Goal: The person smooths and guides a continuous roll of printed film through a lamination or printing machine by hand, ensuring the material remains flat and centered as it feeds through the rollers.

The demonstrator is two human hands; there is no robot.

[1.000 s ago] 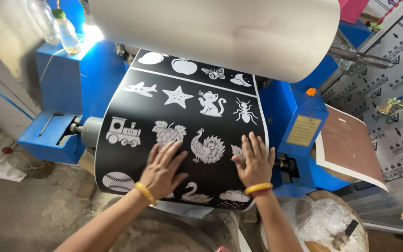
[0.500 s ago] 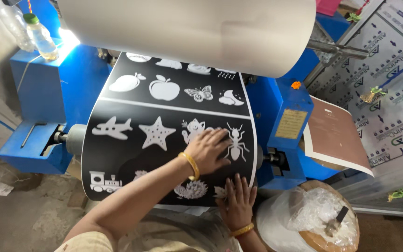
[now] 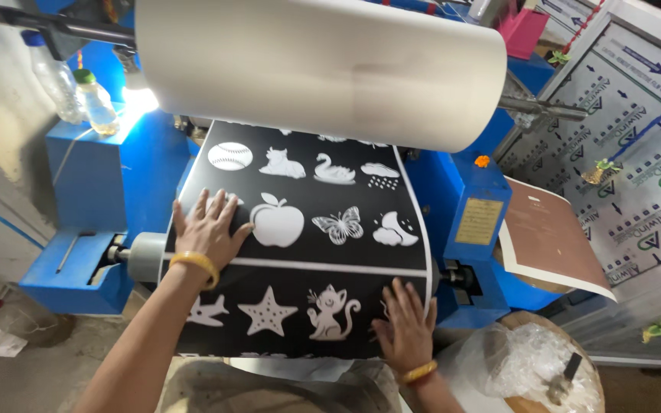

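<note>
Workshop floor of bare grey concrete (image 3: 55,367) fills the lower left, and panels with printed arrows (image 3: 636,176) lean at 3 o'clock. Largest in view is a blue machine (image 3: 93,191), which runs from 9 o'clock across to 3 o'clock. Above it at 12 o'clock sits a big white roll (image 3: 323,65) on a metal shaft. From under the roll a black sheet (image 3: 330,260) hangs down toward 6 o'clock, printed with white shapes: a ball, a swan, an apple, a butterfly, a star, a cat. A brown board (image 3: 552,241) lies at 3 o'clock beside the machine. At 5 o'clock a crumpled clear plastic bag (image 3: 514,363) rests on a round wooden top. Two plastic bottles (image 3: 78,92) stand at 10 o'clock on the machine.

Left hand (image 3: 210,229) lies flat and fully open on the sheet's left edge at 9 o'clock, fingers spread, just beside the apple; it grips nothing. Right hand (image 3: 407,329) presses flat and open on the sheet's lower right corner at 5 o'clock, near the cat, also gripping nothing. Each wrist wears a yellow bangle (image 3: 193,262).
</note>
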